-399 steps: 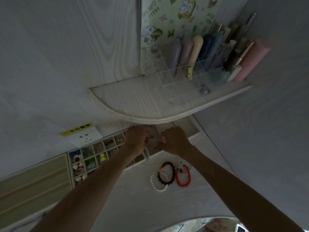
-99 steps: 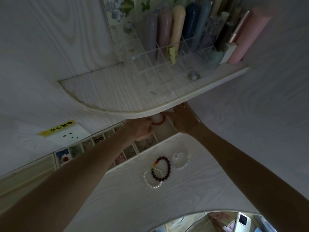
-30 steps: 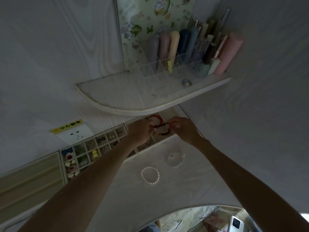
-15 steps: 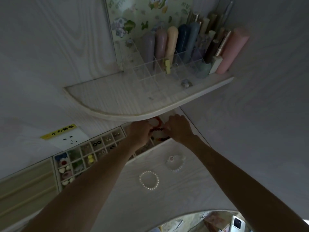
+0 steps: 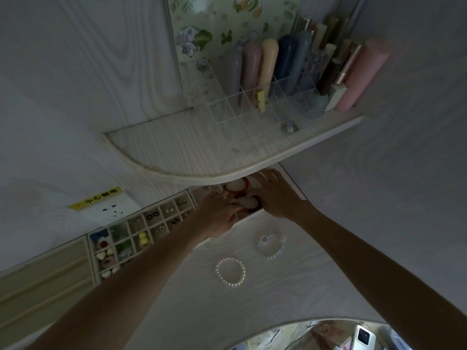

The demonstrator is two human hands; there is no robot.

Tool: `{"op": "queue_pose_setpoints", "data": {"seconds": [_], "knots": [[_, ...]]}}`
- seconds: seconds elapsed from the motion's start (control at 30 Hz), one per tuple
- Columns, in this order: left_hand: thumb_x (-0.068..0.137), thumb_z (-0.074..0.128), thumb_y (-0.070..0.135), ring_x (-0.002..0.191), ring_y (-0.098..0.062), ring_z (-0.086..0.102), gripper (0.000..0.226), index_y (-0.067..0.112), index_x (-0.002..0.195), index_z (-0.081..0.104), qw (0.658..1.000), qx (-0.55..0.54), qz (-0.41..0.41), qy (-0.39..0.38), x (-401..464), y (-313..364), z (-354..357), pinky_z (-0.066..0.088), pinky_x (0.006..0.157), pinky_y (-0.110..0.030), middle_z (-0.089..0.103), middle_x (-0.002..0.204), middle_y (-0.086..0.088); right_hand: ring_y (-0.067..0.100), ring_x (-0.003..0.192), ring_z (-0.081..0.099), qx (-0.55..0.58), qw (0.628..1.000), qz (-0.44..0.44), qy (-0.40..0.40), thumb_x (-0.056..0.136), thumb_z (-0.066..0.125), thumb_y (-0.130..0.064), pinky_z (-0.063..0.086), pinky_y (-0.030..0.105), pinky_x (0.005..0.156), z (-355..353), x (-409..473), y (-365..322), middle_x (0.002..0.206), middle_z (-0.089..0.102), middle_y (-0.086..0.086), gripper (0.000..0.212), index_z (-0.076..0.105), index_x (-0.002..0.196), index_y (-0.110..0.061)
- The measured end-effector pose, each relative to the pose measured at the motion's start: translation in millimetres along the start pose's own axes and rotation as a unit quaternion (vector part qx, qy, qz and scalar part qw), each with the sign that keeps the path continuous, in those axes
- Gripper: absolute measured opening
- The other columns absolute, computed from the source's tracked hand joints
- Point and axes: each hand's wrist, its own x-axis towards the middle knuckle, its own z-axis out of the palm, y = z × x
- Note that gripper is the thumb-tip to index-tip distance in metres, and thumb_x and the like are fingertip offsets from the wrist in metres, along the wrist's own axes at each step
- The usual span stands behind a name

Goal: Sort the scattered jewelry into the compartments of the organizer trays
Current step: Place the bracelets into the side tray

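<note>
Under shelf (image 5: 202, 170), left hand (image 5: 217, 213), right hand (image 5: 275, 195) meet over tray (image 5: 250, 215)

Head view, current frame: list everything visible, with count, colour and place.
pearl bracelet: one, white, on the table, near side.
charm bracelet: one, pale beads, table, right of the pearl one.
organizer tray: one, cream, against the wall; small pieces in its compartments.
red bracelet: one, in the tray's end section.
dark bracelet: one, between the hands.
wall socket: one, white, yellow label.
shelf: one, white, above the tray.
clear rack: one, on the shelf, holding pastel tubes.
left hand, right hand: over the tray's end section.
</note>
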Motion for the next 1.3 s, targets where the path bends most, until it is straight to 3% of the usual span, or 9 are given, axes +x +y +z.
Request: {"op": "queue_pose_setpoints", "data": {"seconds": [0.2, 0.3, 0.5, 0.63, 0.73, 0.9, 1.07, 1.3], "knots": [[0.098, 0.03, 0.036, 0.139, -0.02, 0.022, 0.042, 0.032, 0.138, 0.043, 1.0, -0.016, -0.003, -0.027, 4.4, 1.2, -0.1, 0.021, 0.112, -0.039, 0.039, 0.145, 0.003, 0.044, 0.125, 0.043, 0.003, 1.0, 0.016, 0.025, 0.08, 0.061, -0.015, 0.03, 0.055, 0.104, 0.0, 2.7, 1.0, 0.137, 0.049, 0.017, 0.028, 0.07, 0.106, -0.021], [0.097, 0.032, 0.035, 0.137, -0.019, 0.025, 0.041, 0.03, 0.135, 0.047, 0.999, -0.025, 0.007, -0.025, 3.5, -0.3, -0.5, 0.023, 0.11, -0.039, 0.041, 0.144, 0.004, 0.046, 0.113, 0.053, -0.001, 0.999, -0.003, 0.041, 0.07, 0.072, -0.01, 0.04, 0.057, 0.093, 0.6, 4.6, 2.3, 0.126, 0.057, 0.021, 0.026, 0.073, 0.094, -0.018], [0.095, 0.035, 0.033, 0.137, -0.017, 0.026, 0.042, 0.029, 0.135, 0.048, 0.999, -0.036, 0.018, -0.014, 1.3, -2.7, -0.8, 0.023, 0.111, -0.038, 0.044, 0.143, 0.006, 0.036, 0.138, 0.025, 0.008, 1.0, 0.018, 0.011, 0.088, 0.054, -0.016, 0.018, 0.047, 0.11, 1.3, 1.1, 2.4, 0.148, 0.034, 0.013, 0.034, 0.062, 0.12, -0.024], [0.094, 0.037, 0.031, 0.138, -0.017, 0.025, 0.042, 0.028, 0.135, 0.047, 1.0, -0.024, 0.007, 0.001, 0.8, -4.5, -3.8, 0.022, 0.111, -0.036, 0.04, 0.146, 0.005, 0.044, 0.119, 0.05, 0.01, 0.998, -0.009, 0.054, 0.066, 0.064, 0.001, 0.039, 0.055, 0.095, 1.9, -14.9, 6.5, 0.128, 0.056, 0.019, 0.041, 0.072, 0.102, -0.018], [0.097, 0.035, 0.032, 0.142, -0.017, 0.02, 0.042, 0.029, 0.137, 0.046, 1.0, 0.0, 0.008, -0.021, 0.1, -5.3, -6.6, 0.019, 0.113, -0.037, 0.035, 0.149, 0.009, 0.041, 0.108, 0.059, -0.01, 0.998, -0.032, 0.062, 0.051, 0.071, 0.008, 0.045, 0.053, 0.089, 5.0, -25.6, 8.4, 0.118, 0.063, 0.017, 0.05, 0.075, 0.092, -0.02], [0.097, 0.035, 0.03, 0.141, -0.017, 0.021, 0.041, 0.029, 0.136, 0.049, 1.0, 0.014, 0.013, -0.02, 0.9, -4.3, -9.0, 0.022, 0.113, -0.038, 0.038, 0.147, 0.008, 0.04, 0.108, 0.06, -0.012, 0.995, -0.033, 0.096, 0.054, 0.066, 0.007, 0.045, 0.054, 0.088, 6.2, -35.2, 11.0, 0.117, 0.064, 0.016, 0.048, 0.076, 0.092, -0.021], [0.096, 0.037, 0.031, 0.14, -0.016, 0.023, 0.045, 0.026, 0.14, 0.041, 1.0, 0.007, 0.004, -0.005, -0.3, -3.8, -10.7, 0.023, 0.112, -0.037, 0.037, 0.149, 0.005, 0.039, 0.121, 0.05, 0.008, 0.997, -0.001, 0.076, 0.062, 0.065, 0.008, 0.037, 0.053, 0.099, -1.3, -30.3, 5.5, 0.129, 0.056, 0.016, 0.055, 0.071, 0.107, -0.023], [0.097, 0.033, 0.031, 0.142, -0.015, 0.02, 0.045, 0.026, 0.142, 0.039, 0.999, 0.036, 0.016, -0.008, -9.1, -9.7, -6.1, 0.016, 0.115, -0.037, 0.029, 0.152, 0.005, 0.04, 0.116, 0.054, 0.016, 0.997, -0.004, 0.07, 0.057, 0.07, 0.008, 0.04, 0.055, 0.095, 5.8, -35.2, 9.6, 0.123, 0.06, 0.016, 0.049, 0.074, 0.097, -0.021]]}}
